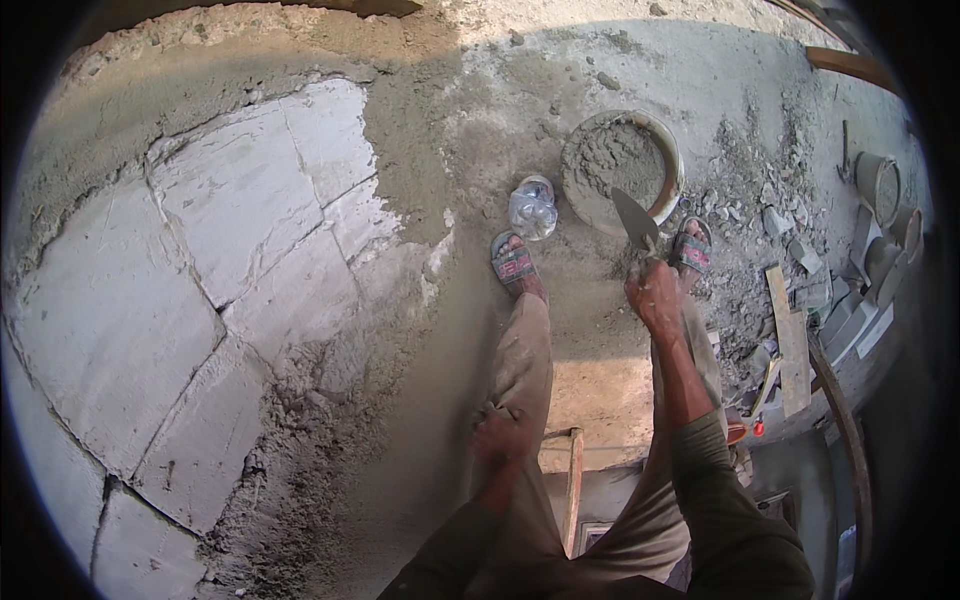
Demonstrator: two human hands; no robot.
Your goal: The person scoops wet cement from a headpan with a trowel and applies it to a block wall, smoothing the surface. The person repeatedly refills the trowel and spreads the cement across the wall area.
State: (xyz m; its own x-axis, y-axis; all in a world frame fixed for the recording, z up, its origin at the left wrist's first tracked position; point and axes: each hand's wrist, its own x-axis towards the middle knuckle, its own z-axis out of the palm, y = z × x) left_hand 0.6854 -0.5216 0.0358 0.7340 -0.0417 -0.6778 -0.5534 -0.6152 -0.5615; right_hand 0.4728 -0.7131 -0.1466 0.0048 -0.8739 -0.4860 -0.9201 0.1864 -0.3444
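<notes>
Masonry trowel (634, 219): blade at the near rim of the mortar bucket (677, 166), handle wrapped by the right hand's (655, 298) closed fingers, the proper hold; probably light, stiff-bladed. The mortar (618, 160) looks thick, likely heavy. The left hand (497, 435) blurs beside the thigh; I cannot tell its grip. Reddish sandal (514, 265) markings aren't legible.

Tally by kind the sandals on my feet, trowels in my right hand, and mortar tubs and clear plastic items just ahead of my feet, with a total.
Sandals: 2
Trowel, in your right hand: 1
Mortar tub: 1
Clear plastic item: 1
Total: 5
</notes>
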